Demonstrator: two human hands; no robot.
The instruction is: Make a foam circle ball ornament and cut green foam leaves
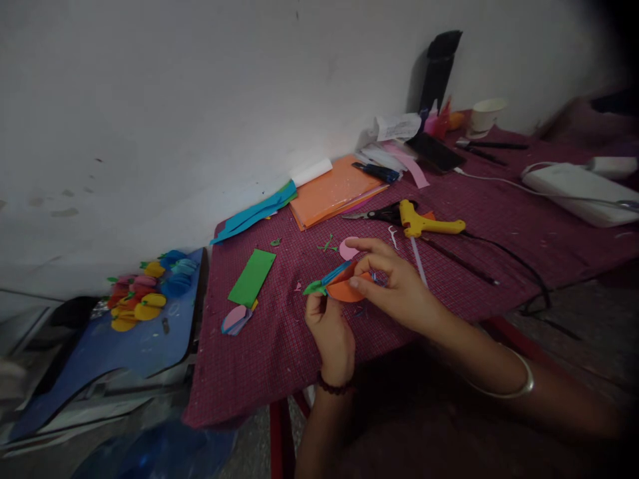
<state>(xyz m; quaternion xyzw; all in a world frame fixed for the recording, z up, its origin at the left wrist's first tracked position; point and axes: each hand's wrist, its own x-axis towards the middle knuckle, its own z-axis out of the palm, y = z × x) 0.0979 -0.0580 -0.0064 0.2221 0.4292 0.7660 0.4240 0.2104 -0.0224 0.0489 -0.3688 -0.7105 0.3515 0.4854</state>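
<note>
Between my two hands is a small folded paper fruit (344, 291), with orange and blue rounded flaps standing apart like pages. A green paper leaf (314, 287) sticks out at its left end. My left hand (331, 336) is closed, pinching the fruit from below beside the leaf. From the right, my right hand (392, 283) grips the orange flap near its edge, thumb in front and fingers curled behind. Its index finger reaches over a pink paper circle (349, 248) on the cloth. Green paper scraps (328, 244) lie just behind the hands.
A green paper strip (252, 276) and stacked paper circles (235, 320) lie at left. Behind are orange sheets (329, 189), a cutter (377, 172), pliers (374, 214) and a yellow glue gun (429, 223) with a trailing cord. Finished paper fruits (150, 306) sit on a blue board (150, 346).
</note>
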